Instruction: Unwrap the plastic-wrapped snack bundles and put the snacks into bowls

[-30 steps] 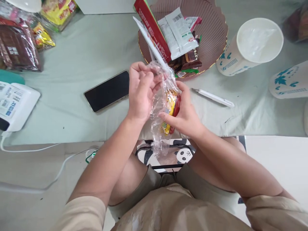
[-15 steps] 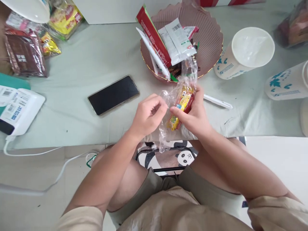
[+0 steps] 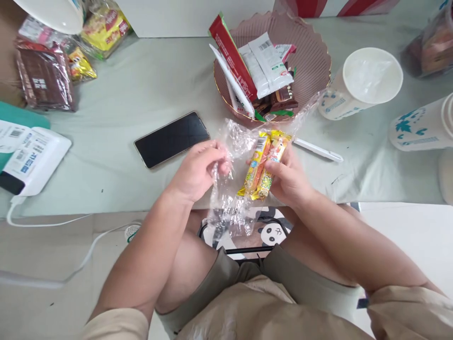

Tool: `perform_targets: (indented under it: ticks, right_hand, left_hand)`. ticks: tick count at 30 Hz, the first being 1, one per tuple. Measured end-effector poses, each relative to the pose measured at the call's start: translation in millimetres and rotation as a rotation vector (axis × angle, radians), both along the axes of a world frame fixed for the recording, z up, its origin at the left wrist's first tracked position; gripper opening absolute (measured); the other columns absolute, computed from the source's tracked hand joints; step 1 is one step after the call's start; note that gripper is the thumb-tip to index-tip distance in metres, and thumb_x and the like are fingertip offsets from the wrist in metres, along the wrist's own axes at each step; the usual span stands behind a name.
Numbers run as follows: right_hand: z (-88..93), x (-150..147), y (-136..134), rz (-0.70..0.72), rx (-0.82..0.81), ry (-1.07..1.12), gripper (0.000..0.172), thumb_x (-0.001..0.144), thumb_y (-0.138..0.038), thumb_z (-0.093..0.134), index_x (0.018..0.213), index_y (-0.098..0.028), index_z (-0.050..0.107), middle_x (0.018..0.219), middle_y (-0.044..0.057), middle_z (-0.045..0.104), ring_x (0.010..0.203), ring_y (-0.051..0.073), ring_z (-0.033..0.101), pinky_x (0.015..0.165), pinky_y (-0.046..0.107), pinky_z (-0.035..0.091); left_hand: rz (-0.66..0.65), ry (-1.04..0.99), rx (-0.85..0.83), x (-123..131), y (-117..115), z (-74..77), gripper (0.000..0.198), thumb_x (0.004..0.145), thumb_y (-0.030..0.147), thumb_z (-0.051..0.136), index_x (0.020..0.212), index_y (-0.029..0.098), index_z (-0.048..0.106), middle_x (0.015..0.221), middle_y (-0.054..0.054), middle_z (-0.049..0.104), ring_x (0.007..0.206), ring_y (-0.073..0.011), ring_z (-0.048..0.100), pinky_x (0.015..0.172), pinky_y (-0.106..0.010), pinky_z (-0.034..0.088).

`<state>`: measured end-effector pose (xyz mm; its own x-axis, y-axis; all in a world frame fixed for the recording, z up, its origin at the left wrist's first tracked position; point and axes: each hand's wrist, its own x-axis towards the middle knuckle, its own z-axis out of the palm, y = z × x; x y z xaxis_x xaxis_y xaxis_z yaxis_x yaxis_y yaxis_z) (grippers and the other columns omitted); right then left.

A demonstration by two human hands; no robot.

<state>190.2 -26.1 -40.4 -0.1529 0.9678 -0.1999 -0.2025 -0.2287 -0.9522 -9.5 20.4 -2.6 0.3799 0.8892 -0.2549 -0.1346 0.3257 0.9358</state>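
Note:
My right hand (image 3: 288,179) grips two yellow and orange snack bars (image 3: 264,163) side by side, just above the table's front edge. My left hand (image 3: 198,170) is closed on a crumpled clear plastic bag (image 3: 230,208) that hangs down between both hands and spreads behind the bars. A pink ribbed bowl (image 3: 311,61) holding a long red packet, white sachets and dark wrapped sweets stands just beyond my hands.
A black phone (image 3: 172,138) lies left of my hands. A white pen (image 3: 318,150) lies to the right. Two white paper cups (image 3: 357,85) (image 3: 423,125) stand at right. Snack bags (image 3: 44,78) and a white device (image 3: 30,160) with a cable sit at left.
The snack bars have come out of the clear bag and now lie bare in my right hand. My left hand has drawn the bag leftward and down.

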Motion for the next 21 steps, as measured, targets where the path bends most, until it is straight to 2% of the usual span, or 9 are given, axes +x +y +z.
perform_targets:
  ticks: [3,6,8,11,14,18,21]
  right_hand:
    - [4.9,-5,-2,0.044,-0.070,0.080,0.060,0.079,-0.053,0.069,0.127,-0.033,0.040,0.138,0.008,0.063,0.108,0.026,0.074,0.086,0.047,0.065]
    - [10.0,-12,-3,0.058,-0.182,0.226,0.058,0.075,-0.057,0.069,0.123,-0.030,0.050,0.137,0.010,0.066,0.111,0.029,0.074,0.092,0.052,0.065]
    - [12.4,-18,-4,0.066,-0.283,0.341,0.060,0.072,-0.062,0.071,0.118,-0.027,0.056,0.132,0.011,0.070,0.116,0.032,0.072,0.095,0.054,0.064]
    - [12.7,-27,-7,0.052,-0.406,0.515,0.063,0.069,-0.073,0.072,0.110,-0.026,0.062,0.121,0.011,0.074,0.123,0.033,0.069,0.102,0.053,0.061]
    - [10.6,-34,-11,0.008,-0.490,0.671,0.064,0.066,-0.075,0.077,0.106,-0.027,0.066,0.118,0.009,0.076,0.128,0.033,0.067,0.108,0.054,0.058]
    - [9.5,-36,-14,-0.012,-0.546,0.741,0.063,0.066,-0.074,0.078,0.108,-0.029,0.067,0.124,0.007,0.076,0.135,0.034,0.063,0.110,0.060,0.055]
    - [11.2,-36,-14,0.037,-0.565,0.739,0.067,0.067,-0.077,0.074,0.113,-0.028,0.066,0.134,0.008,0.072,0.140,0.035,0.059,0.108,0.061,0.056]
  left_hand:
    - [0.098,-0.087,0.034,-6,3,1.4,0.030,0.076,0.037,0.068,0.063,0.024,0.044,0.055,0.001,0.041,0.056,-0.0156,0.052,0.057,-0.035,0.054]
    - [0.133,-0.144,-0.006,-10,2,5.0,0.030,0.081,0.041,0.064,0.068,0.024,0.043,0.065,-0.002,0.051,0.076,-0.0209,0.065,0.073,-0.041,0.061]
    - [0.174,-0.224,-0.051,-9,-1,8.9,0.027,0.083,0.042,0.062,0.070,0.024,0.047,0.073,-0.003,0.060,0.083,-0.0221,0.068,0.074,-0.040,0.061]
    - [0.303,-0.383,-0.125,-3,-5,15.2,0.023,0.086,0.040,0.060,0.071,0.024,0.054,0.081,-0.002,0.068,0.088,-0.0208,0.070,0.072,-0.034,0.060]
    - [0.394,-0.556,-0.178,2,-8,19.5,0.020,0.091,0.037,0.057,0.075,0.026,0.062,0.084,-0.001,0.073,0.091,-0.0179,0.072,0.073,-0.028,0.059]
    - [0.334,-0.869,-0.209,3,-9,23.4,0.009,0.087,0.031,0.062,0.080,0.026,0.063,0.079,0.005,0.076,0.079,-0.0107,0.074,0.066,-0.020,0.061]
    - [0.310,-0.976,-0.199,-1,-8,26.9,0.011,0.084,0.032,0.068,0.079,0.025,0.061,0.073,0.008,0.076,0.069,-0.0058,0.074,0.061,-0.012,0.060]
